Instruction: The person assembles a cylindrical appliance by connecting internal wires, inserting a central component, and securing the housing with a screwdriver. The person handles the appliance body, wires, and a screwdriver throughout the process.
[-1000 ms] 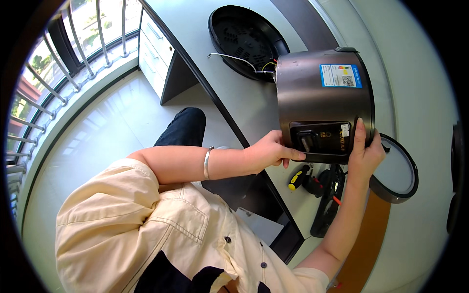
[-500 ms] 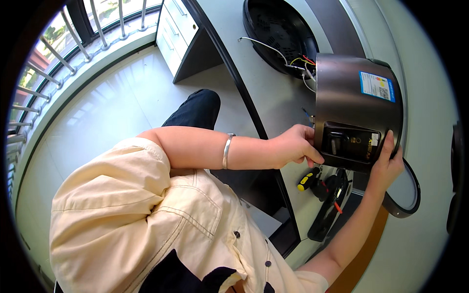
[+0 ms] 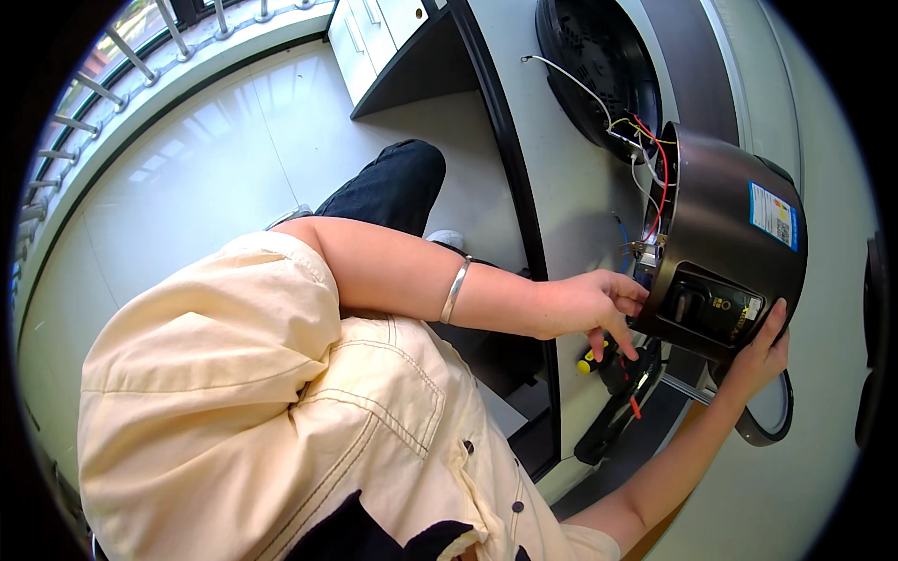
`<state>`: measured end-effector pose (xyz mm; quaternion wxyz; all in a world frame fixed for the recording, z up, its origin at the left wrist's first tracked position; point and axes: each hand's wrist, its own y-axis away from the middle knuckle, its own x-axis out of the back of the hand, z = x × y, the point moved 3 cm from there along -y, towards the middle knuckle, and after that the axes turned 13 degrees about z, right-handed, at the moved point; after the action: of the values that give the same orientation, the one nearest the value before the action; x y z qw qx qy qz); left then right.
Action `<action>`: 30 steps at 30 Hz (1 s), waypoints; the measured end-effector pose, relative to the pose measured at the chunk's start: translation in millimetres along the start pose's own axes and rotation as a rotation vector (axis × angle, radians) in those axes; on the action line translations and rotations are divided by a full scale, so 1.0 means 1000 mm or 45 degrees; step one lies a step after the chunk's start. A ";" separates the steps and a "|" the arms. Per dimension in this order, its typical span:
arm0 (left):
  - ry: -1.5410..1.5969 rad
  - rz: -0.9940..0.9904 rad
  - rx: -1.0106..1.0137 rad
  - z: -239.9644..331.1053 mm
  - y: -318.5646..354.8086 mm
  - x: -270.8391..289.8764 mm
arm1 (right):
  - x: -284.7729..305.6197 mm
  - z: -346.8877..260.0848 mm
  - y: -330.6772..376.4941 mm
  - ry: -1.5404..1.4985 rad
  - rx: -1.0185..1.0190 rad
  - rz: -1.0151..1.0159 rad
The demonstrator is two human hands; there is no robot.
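A dark metal cooker housing lies on its side on the white desk, its open end showing red, white and yellow wires. My left hand touches the housing's left rim with spread fingers. My right hand presses against the housing's lower right side, beside a recessed black socket panel. A silver bangle sits on my left wrist.
A round black base plate lies at the desk's far end, joined to the housing by wires. A yellow-handled screwdriver and black tools lie under my hands. A dark ring rests at the right. A white drawer cabinet stands on the tiled floor.
The housing has turned so its open wired end faces left. My left hand slid from the socket panel to the rim. The view shifted downward and left.
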<state>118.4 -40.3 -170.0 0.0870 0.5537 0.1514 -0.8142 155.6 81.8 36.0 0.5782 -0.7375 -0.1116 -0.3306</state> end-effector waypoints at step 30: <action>-0.075 0.196 -0.097 0.009 -0.026 0.021 | 0.002 -0.013 0.009 -0.023 0.212 -0.067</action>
<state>94.5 -18.4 -182.5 0.1748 0.5358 0.1364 -0.8147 157.7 66.4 32.0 0.6277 -0.6865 -0.1633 -0.3286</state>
